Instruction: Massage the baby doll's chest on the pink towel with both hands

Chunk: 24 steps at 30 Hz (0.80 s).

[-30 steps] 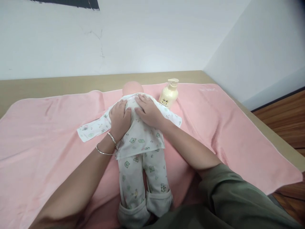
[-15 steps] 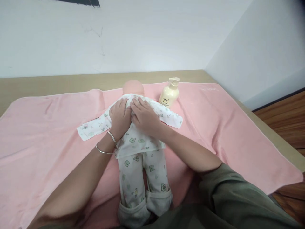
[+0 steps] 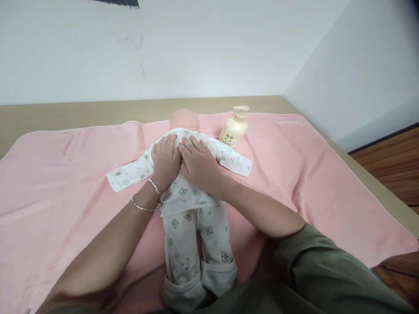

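A baby doll point(image 3: 184, 119) lies with its bald head toward the wall, dressed in a white printed top point(image 3: 186, 198) and matching pants point(image 3: 214, 235) with rolled cuffs. Its sleeves spread out to both sides. My left hand point(image 3: 165, 160), with a silver bangle at the wrist, rests flat on the upper left of the top, fingers stretched out. Beside it, my right hand point(image 3: 199, 165) lies flat on the upper right, fingers apart. The two hands touch near the middle. Much of the doll's upper body is hidden under them.
A cream pump bottle point(image 3: 234, 130) stands just beyond the doll's right-side sleeve. Beneath everything spreads a creased pink blanket point(image 3: 78, 174) over a wooden tabletop point(image 3: 85, 114). A white wall point(image 3: 209, 52) rises behind, with another at the right.
My right hand has shifted very slightly on the doll's top. The whole view has moved a touch; the doll and bottle stay in place.
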Motion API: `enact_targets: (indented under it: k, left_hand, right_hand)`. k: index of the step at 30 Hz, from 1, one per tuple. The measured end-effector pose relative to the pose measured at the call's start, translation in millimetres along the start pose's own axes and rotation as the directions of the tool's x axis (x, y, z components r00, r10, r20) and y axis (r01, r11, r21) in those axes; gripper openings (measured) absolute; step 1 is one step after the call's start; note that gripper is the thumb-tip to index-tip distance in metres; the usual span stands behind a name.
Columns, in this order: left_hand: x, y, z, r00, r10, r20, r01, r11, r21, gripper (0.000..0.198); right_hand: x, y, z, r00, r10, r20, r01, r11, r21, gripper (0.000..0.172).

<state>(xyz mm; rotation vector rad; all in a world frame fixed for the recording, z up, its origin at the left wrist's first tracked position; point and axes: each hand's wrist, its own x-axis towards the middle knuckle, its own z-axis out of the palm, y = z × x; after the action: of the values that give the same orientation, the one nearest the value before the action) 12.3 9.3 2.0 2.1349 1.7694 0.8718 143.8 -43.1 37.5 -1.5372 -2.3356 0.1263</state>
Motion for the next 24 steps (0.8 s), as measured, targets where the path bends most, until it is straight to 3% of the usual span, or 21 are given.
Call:
enact_targets:
  k: [6,10,13,18,21,24]
  left_hand:
    - [-9,16,-12.0,0.993,0.083,0.080,-0.087,0.995,0.054,0.060]
    - [-22,37,-25.2,0.978,0.137,0.158,-0.142,0.990,0.017,0.058]
    - [-22,40,-27.5,0.980,0.113,0.162,-0.109,0.993,-0.036,0.056]
    - [-1,23,-24.2,0.991,0.086,0.103,-0.079,0.994,-0.073,0.039]
    - [9,14,-21.6,0.995,0.026,0.100,-0.023,0.999,-0.025,0.029]
    - [7,11,-18.6,0.996,0.040,0.079,-0.043,0.999,0.029,0.033]
  right_hand:
    - [31,43,1,0.983,0.184,0.019,-0.184,0.972,0.148,0.062]
    - [34,53,0,0.982,0.188,0.037,-0.191,0.975,0.117,0.067]
    - [25,44,-1,0.990,0.134,0.042,-0.135,0.991,0.014,0.066]
    - [-1,10,1,0.998,0.050,-0.031,-0.054,0.991,-0.125,0.061]
    - [-8,-3,0,0.998,0.030,-0.050,-0.037,0.989,-0.140,0.057]
    - [-1,3,-8,0.999,0.042,-0.015,-0.043,0.996,-0.072,0.053]
